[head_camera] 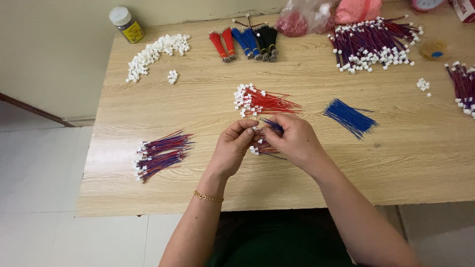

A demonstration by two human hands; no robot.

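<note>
My left hand and my right hand meet at the middle of a wooden table. The left hand pinches a small bunch of red wires with white connectors. The right hand holds a thin blue wire against that bunch. Just beyond the hands lies a pile of red wires with white connectors. To the right lies a loose bundle of blue wires.
A pile of red-and-blue wired connectors lies at the left. White plastic connectors and a small jar are at the back left. Red, blue and black wire bundles, plastic bags and more wired connectors line the back.
</note>
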